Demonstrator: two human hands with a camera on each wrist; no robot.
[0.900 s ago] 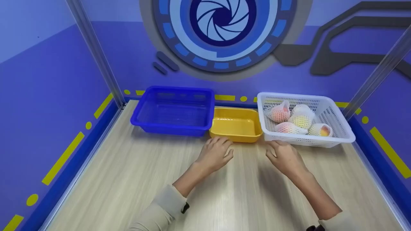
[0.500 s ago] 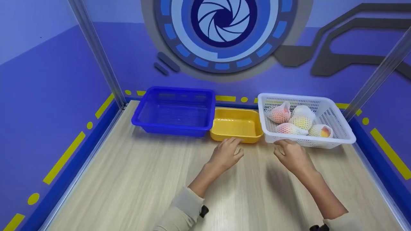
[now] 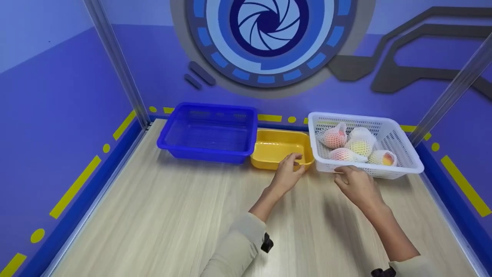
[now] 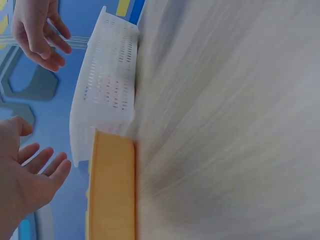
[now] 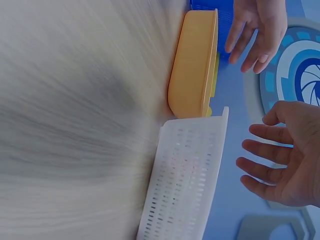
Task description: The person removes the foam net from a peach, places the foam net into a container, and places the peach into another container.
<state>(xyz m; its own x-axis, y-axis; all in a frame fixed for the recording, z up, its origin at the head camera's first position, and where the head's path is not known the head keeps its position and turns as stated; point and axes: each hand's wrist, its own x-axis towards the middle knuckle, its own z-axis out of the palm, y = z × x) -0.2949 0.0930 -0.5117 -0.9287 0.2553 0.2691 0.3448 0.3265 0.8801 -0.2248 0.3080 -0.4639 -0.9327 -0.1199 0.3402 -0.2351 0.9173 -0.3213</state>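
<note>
In the head view my left hand (image 3: 286,175) is over the front right part of the yellow bin (image 3: 269,164), its fingers loosely bent around nothing. The left wrist view shows that hand (image 4: 30,175) with spread, relaxed fingers above the bin's level. My right hand (image 3: 357,186) hovers at the front wall of the white basket (image 3: 399,169), holding nothing. Its fingers (image 5: 265,152) are apart and slightly bent in the right wrist view. Inside the basket lie several round fruits in foam nets, among them a reddish fruit (image 3: 333,137) and a yellowish fruit (image 3: 360,147).
A blue basket (image 3: 209,154) stands left of the yellow bin, with bare inner walls. All three containers line up along the back of the wooden table (image 3: 173,215). Printed blue panels (image 3: 69,127) and metal posts (image 3: 115,57) enclose the sides and back.
My left hand has moved right and forward, from the yellow bin's front left corner to over its right part. My right hand has shifted slightly right along the white basket. The fruits stay put.
</note>
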